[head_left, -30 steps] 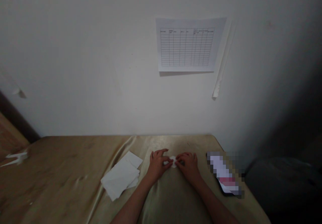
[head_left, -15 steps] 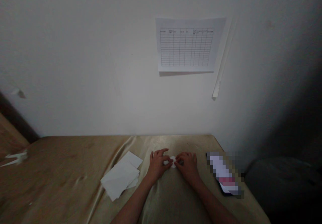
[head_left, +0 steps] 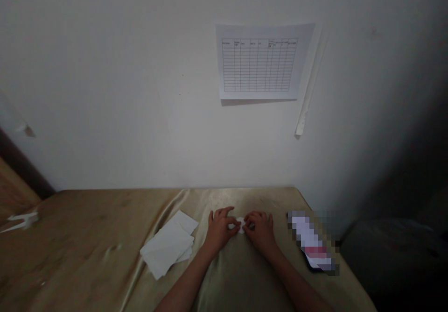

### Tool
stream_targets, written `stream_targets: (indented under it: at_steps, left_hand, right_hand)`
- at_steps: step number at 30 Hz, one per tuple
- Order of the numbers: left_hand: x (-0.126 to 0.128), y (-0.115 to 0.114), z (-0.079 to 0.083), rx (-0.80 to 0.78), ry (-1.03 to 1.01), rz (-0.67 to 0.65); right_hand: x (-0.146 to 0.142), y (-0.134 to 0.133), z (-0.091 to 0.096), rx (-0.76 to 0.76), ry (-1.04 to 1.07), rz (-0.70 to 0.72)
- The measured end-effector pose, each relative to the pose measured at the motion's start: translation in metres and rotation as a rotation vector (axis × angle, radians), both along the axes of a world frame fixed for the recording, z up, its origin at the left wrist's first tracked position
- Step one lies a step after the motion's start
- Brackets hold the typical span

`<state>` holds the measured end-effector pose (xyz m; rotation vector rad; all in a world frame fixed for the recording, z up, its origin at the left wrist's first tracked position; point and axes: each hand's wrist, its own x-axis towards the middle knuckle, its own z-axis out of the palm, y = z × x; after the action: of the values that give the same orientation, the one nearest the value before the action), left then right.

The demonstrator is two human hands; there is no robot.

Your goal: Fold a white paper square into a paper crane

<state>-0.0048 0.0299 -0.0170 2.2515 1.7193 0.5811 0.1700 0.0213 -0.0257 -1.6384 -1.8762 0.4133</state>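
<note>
A small white folded paper piece point(head_left: 240, 224) lies on the tan cloth of the table point(head_left: 87, 237), near its far edge. My left hand point(head_left: 220, 228) pinches the piece from the left with curled fingers. My right hand point(head_left: 261, 228) pinches it from the right, its fingertips meeting the left hand's over the paper. Most of the piece is hidden under my fingers. A loose stack of white paper sheets point(head_left: 168, 248) rests on the cloth just left of my left hand.
A phone point(head_left: 312, 248) with a lit, blurred screen lies at the table's right edge. A printed grid sheet point(head_left: 259, 61) is stuck on the white wall behind. White scraps point(head_left: 21, 220) lie far left. Beyond the table's right edge all is dark.
My fingertips have shifted very slightly on the small paper piece; both hands stay in the same place.
</note>
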Motion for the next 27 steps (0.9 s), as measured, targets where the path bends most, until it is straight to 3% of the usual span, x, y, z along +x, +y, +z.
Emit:
stream_targets:
  at_steps: [15, 27]
  left_hand:
    - [0.000, -0.001, -0.003, 0.014, 0.015, 0.010]
    - [-0.012, 0.005, -0.005, -0.034, 0.030, -0.063]
  right_hand:
    - [-0.002, -0.001, -0.002, 0.003, -0.030, -0.013]
    - [0.006, 0.001, -0.002, -0.040, -0.029, 0.036]
